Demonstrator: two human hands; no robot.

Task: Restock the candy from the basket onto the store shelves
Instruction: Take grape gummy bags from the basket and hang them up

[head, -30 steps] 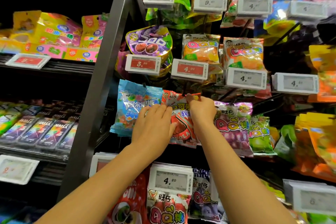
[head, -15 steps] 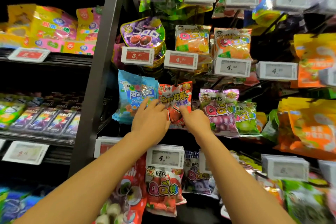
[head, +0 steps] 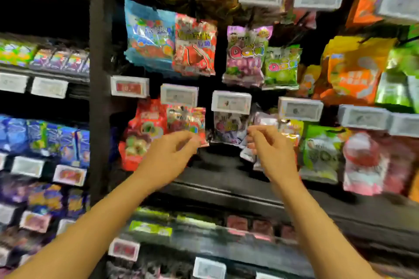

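Candy: bright packets (head: pixel 195 45) hang on pegs across dark store shelves (head: pixel 226 190).
Left hand (head: pixel 167 158): fingers curled, pinching a red packet's corner (head: pixel 199 133).
Right hand (head: pixel 272 152): curled; grip unclear through blur.
Price tags (head: pixel 231 102): clipped above each row.

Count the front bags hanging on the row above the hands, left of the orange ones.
4: blue bag by the post, red bag beside it, purple bag, green bag rightmost. Others may hang behind.

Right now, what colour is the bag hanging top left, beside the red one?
Light blue bag, with multicoloured candy printed on it; the head view shows it.
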